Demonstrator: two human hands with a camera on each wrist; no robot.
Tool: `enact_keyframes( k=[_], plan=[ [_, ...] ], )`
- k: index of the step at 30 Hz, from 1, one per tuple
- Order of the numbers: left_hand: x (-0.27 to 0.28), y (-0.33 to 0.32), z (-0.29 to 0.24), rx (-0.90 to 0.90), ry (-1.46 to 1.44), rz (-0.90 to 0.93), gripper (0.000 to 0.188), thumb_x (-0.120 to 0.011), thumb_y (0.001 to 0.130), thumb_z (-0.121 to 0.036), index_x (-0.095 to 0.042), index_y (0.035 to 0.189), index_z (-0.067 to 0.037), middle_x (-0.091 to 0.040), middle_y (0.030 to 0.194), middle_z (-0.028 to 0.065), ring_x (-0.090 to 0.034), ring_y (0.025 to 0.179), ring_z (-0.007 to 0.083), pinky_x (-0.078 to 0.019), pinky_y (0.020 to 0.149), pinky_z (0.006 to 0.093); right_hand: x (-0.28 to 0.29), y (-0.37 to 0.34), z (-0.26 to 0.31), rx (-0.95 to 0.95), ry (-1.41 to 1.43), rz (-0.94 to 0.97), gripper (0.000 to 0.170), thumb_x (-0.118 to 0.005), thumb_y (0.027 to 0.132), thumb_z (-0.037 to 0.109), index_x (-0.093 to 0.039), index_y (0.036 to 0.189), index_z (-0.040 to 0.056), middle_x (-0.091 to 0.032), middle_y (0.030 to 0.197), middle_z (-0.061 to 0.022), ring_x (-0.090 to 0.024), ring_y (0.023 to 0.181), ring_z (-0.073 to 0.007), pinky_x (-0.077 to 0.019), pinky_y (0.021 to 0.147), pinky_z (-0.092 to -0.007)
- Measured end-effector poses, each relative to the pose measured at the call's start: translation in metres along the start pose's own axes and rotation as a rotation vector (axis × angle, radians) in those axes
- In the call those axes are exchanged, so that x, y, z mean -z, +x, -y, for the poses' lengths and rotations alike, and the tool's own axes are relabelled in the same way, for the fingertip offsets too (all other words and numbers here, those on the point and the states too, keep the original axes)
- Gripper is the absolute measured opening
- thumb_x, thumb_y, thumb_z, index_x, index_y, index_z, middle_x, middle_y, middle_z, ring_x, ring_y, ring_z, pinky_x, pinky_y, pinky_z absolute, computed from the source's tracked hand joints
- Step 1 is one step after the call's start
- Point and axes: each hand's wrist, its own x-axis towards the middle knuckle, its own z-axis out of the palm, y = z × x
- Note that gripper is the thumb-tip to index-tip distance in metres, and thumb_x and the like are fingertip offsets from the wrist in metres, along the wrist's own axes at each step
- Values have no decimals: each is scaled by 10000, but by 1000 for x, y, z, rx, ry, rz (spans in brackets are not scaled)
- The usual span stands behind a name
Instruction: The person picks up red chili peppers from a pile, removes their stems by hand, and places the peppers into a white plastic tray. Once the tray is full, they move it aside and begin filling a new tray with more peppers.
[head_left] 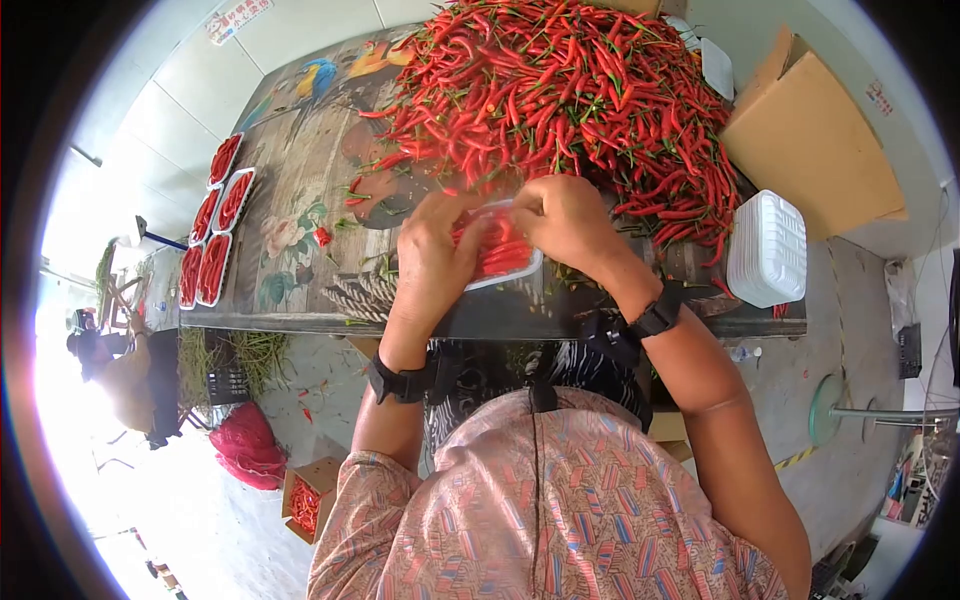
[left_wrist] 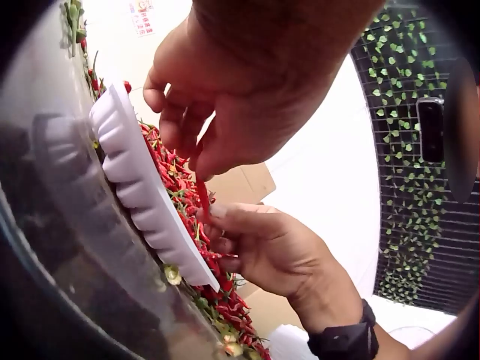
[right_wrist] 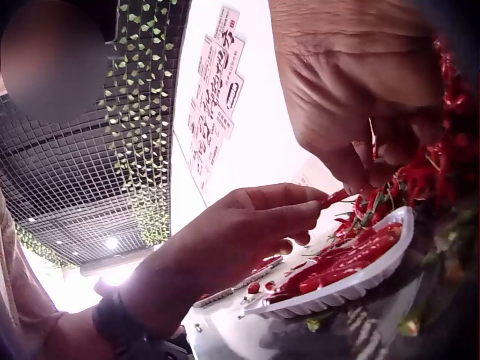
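A white ribbed tray [left_wrist: 142, 187] sits at the table's front edge, partly filled with red chili peppers [right_wrist: 352, 262] laid lengthwise. Just above it, my left hand [head_left: 432, 245] pinches one red chili pepper [left_wrist: 203, 196] between thumb and fingers. From the other side my right hand [head_left: 570, 220] meets it, thumb and fingertips pinching the chili's other end, as the left wrist view shows. In the head view the hands hide the tray's sides and the held chili. Black bands circle both wrists.
A large heap of red chilies [head_left: 560, 90] covers the back of the table [head_left: 320, 170]. Several filled trays [head_left: 212, 268] line the left edge. Stacked empty trays [head_left: 770, 250] stand at the right, before a cardboard box [head_left: 815, 140]. Another person [head_left: 125, 370] is at far left.
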Motion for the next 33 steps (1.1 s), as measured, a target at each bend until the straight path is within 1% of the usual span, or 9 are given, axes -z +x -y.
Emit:
enact_keyframes(
  k=[4, 10, 13, 20, 23, 26, 28, 29, 33],
  plan=[
    [1, -1, 11, -9, 97, 14, 137, -704, 836, -62, -703, 969, -31, -654, 892, 130, -672, 808, 288, -521, 728, 372, -12, 4, -13, 21, -152, -101, 152, -695, 786, 187, -728, 811, 42, -682, 773, -158, -672, 732, -336, -526, 682, -410],
    [-2, 0, 14, -42, 212, 21, 124, -692, 804, -57, -708, 925, -36, -664, 885, 141, -661, 849, 338, -513, 760, 420, -18, 5, -14, -2, -314, -52, 144, -713, 774, 198, -728, 818, 62, -666, 796, -145, -660, 788, -343, -523, 717, -448],
    [-4, 1, 13, -53, 254, 20, 118, -688, 791, -56, -712, 905, -40, -664, 865, 143, -653, 839, 348, -509, 755, 433, -15, 0, -9, 65, -282, -135, 131, -710, 777, 181, -719, 837, 66, -655, 807, -137, -652, 795, -348, -518, 727, -456],
    [-9, -1, 21, -69, 288, 62, 84, -656, 803, -81, -715, 863, -75, -670, 901, 101, -630, 855, 338, -458, 751, 453, -20, -1, -16, 86, -282, -143, 106, -697, 784, 166, -699, 824, 68, -642, 832, -131, -641, 836, -353, -506, 737, -464],
    [-7, -1, 22, -72, 263, 76, 103, -649, 807, -77, -721, 880, -72, -668, 888, 104, -629, 867, 336, -457, 764, 447, -22, -2, -18, 174, -221, -227, 73, -661, 761, 110, -687, 732, 48, -642, 742, -178, -638, 737, -373, -504, 678, -502],
    [2, -3, 17, -22, 258, 125, 110, -647, 813, -72, -716, 897, -54, -662, 908, 124, -623, 899, 342, -459, 797, 447, 1, -11, -17, 82, -212, -147, 83, -675, 798, 145, -699, 816, 68, -654, 851, -138, -642, 831, -359, -510, 739, -458],
    [11, -9, 21, -11, 252, 14, 136, -651, 824, -69, -710, 944, -43, -657, 963, 140, -619, 936, 343, -462, 826, 454, 25, -21, -29, 94, -381, -238, 64, -663, 807, 121, -703, 818, 71, -664, 860, -135, -647, 816, -355, -517, 733, -452],
    [17, -13, 25, -6, 304, 5, 181, -659, 838, -75, -695, 1011, -35, -646, 1031, 154, -614, 975, 350, -463, 861, 454, 40, -29, -33, 21, -453, -286, 61, -659, 812, 102, -709, 839, 78, -666, 855, -125, -654, 817, -345, -521, 725, -448],
    [30, -23, 30, 66, 364, -14, 221, -666, 865, -105, -669, 1071, -26, -633, 1096, 171, -610, 1008, 379, -473, 877, 452, 85, -62, -62, -202, -678, -289, 102, -686, 804, 85, -712, 902, 76, -655, 882, -116, -663, 846, -331, -526, 743, -446]
  ],
)
